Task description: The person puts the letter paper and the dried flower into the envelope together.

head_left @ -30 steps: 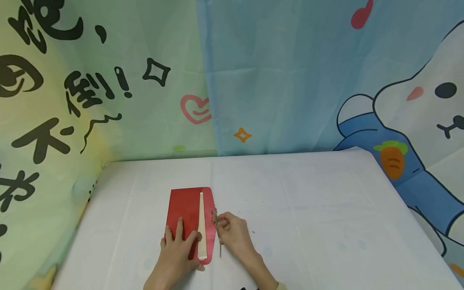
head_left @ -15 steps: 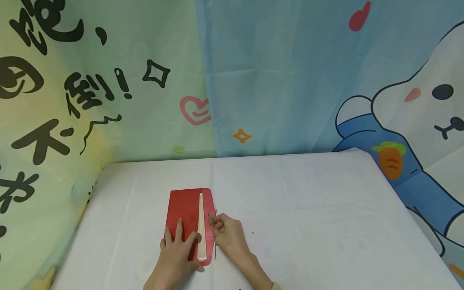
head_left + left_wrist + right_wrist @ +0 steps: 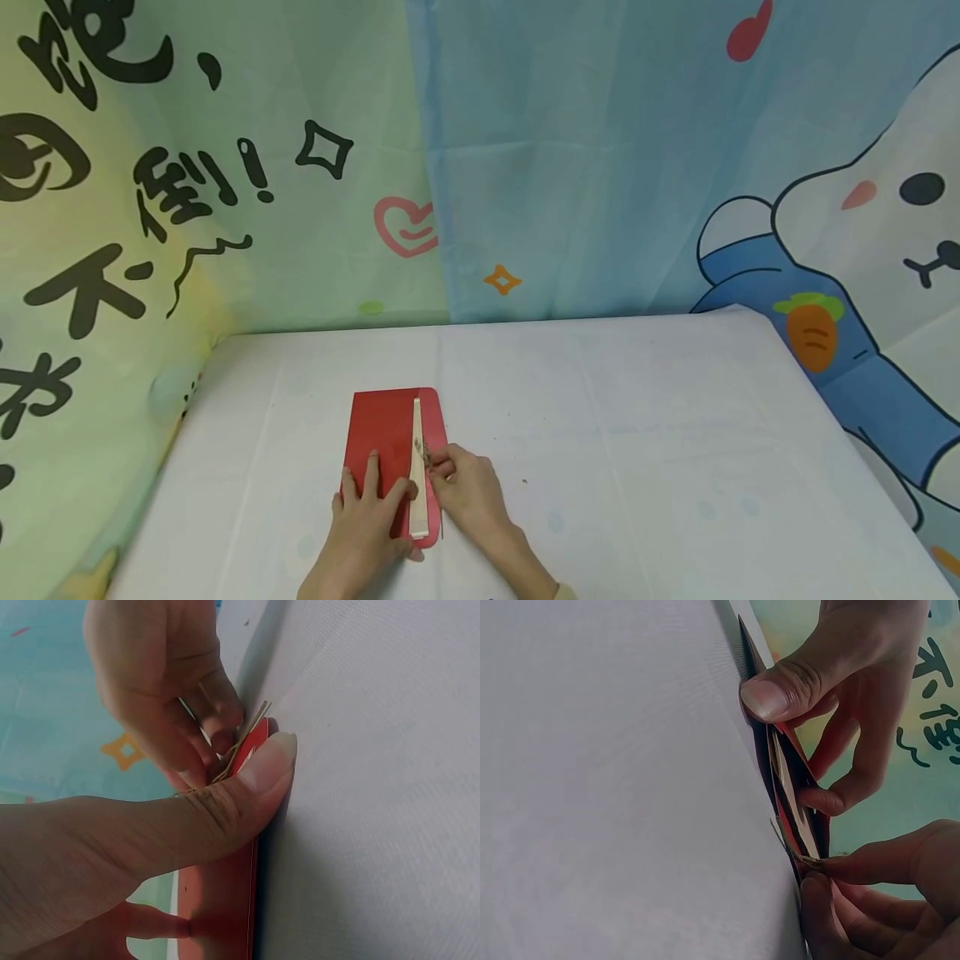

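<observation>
The left hand [image 3: 366, 517] grips the red envelope [image 3: 384, 421] on the white cloth [image 3: 637, 467], index finger bent at its opening, beside the cream paper [image 3: 419, 515]. The right hand [image 3: 470, 485] pinches a dried sprig [image 3: 424, 455] there; a gentle pinch and wide opening should spare it.

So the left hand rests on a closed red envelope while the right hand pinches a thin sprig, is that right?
Not closed: the head view shows the red envelope open, pale paper visible in its mouth. The rest is right.
</observation>
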{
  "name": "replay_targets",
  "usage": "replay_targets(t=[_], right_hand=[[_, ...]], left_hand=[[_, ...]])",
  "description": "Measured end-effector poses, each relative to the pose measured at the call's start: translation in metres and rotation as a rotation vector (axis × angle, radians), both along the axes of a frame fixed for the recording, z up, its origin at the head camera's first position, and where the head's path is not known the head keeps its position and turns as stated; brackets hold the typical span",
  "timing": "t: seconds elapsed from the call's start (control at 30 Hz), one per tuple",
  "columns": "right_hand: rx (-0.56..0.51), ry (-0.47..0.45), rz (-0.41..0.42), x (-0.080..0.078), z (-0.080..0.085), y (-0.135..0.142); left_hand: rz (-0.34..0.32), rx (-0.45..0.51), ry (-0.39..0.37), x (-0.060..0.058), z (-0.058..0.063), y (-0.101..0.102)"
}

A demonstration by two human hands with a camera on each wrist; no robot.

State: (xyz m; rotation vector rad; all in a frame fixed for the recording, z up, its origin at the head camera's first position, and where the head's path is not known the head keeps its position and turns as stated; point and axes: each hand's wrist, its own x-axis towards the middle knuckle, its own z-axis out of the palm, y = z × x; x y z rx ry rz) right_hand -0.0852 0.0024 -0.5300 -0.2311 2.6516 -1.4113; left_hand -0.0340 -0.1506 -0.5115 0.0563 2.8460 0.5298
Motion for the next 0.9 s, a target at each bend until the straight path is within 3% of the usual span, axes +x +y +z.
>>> replay_targets(t=[0.37, 0.9], right_hand=[[0.054, 0.003, -0.031, 0.0, 0.0015, -0.0041], [0.002, 0.098, 0.013, 0.0001, -0.0033, -0.0059]], left_hand=[[-0.012, -0.006, 0.023, 0.0011, -0.0025, -0.0014], [-0.023, -0.008, 0.041, 0.0017, -0.0015, -0.0013]])
